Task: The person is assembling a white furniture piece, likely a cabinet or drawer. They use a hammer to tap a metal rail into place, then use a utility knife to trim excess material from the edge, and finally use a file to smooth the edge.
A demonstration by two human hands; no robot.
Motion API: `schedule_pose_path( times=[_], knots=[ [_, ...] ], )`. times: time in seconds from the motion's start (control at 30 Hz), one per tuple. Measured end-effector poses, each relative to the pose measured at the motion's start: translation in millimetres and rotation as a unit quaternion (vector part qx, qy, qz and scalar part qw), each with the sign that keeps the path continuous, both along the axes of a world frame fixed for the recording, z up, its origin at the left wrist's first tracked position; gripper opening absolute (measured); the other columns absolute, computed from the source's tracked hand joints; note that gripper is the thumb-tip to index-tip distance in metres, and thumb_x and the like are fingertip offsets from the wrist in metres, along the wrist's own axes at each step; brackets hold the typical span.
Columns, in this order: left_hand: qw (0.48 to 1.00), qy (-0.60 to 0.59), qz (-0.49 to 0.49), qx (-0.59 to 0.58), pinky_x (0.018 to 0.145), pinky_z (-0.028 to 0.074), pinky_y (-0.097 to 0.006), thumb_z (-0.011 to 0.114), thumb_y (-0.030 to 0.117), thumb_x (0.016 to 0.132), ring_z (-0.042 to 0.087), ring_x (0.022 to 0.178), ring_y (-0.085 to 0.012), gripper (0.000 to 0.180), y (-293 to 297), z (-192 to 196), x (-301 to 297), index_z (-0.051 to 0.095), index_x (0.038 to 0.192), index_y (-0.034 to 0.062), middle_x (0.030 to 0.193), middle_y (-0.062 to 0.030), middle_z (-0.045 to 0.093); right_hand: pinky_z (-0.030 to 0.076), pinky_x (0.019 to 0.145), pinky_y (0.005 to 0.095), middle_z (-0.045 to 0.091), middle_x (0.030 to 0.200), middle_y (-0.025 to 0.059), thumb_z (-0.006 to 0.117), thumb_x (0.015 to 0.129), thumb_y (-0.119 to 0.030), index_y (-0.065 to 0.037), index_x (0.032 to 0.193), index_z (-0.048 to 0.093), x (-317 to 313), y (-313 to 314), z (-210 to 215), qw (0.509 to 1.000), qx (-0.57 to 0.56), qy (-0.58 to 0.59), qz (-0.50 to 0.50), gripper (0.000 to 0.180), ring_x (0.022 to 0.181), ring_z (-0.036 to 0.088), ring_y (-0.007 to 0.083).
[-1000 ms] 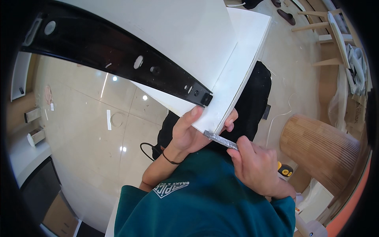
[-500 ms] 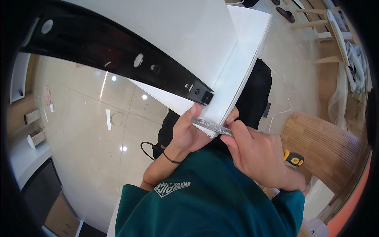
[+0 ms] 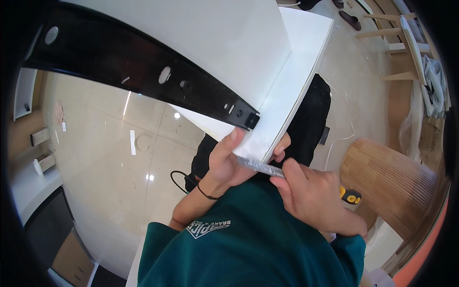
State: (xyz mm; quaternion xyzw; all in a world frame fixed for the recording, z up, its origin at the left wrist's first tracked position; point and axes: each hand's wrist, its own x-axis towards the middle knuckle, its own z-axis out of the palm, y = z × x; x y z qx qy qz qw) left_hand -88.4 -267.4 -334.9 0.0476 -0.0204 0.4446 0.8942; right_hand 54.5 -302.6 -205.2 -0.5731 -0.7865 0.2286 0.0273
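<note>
A white drawer (image 3: pixel 282 91) lies across my lap, with a black metal drawer slide (image 3: pixel 143 64) along its side. My left hand (image 3: pixel 227 160) grips the drawer's near corner from below, thumb up by the slide's end and fingertips showing past the panel's right edge. My right hand (image 3: pixel 311 193) is wrapped round a file. The grey, whitish-dusted blade of that file (image 3: pixel 260 167) lies at the panel's near end edge, its tip close to my left palm. Its yellow and black handle end (image 3: pixel 351 195) sticks out behind my right hand.
To the right stands a ribbed wooden stool or seat (image 3: pixel 389 179). Farther back are a wooden chair frame (image 3: pixel 406 43) with grey plastic on it and a dark shoe (image 3: pixel 350 20). A white strip (image 3: pixel 133 142) lies on the tiled floor; white cabinets (image 3: pixel 33 177) line the left.
My right hand and the file have moved slightly down toward me along the panel's end. The drawer has shifted a little to the right; my left hand keeps its hold.
</note>
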Motion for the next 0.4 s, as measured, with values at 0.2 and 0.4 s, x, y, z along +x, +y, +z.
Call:
schedule_pose_path(
  times=[0.2, 0.4],
  knots=[
    [1.000, -0.019, -0.006, -0.009, 0.089, 0.043, -0.034, 0.047, 0.055, 0.094, 0.050, 0.100, -0.0220, 0.072, -1, -1, 0, 0.043, 0.135, -0.0043, 0.105, -0.0147, 0.055, 0.040, 0.042, 0.0341, 0.054, 0.059, 0.0080, 0.062, 0.094, -0.025, -0.007, 0.085, 0.051, -1, 4, -1, 1.000, 0.005, -0.011, -0.002, 0.022, 0.047, 0.056, 0.0259],
    [0.989, 0.146, 0.024, 0.014, 0.091, 0.045, -0.034, 0.046, 0.062, 0.093, 0.055, 0.107, -0.0245, 0.081, -10, 8, -19, 0.037, 0.143, -0.0018, 0.124, -0.0197, 0.055, 0.043, 0.045, 0.0311, 0.055, 0.070, 0.0105, 0.061, 0.094, -0.034, -0.007, 0.090, 0.054, 12, 13, -13, 0.994, 0.038, 0.104, -0.010, 0.028, 0.057, 0.059, 0.0205]
  ],
)
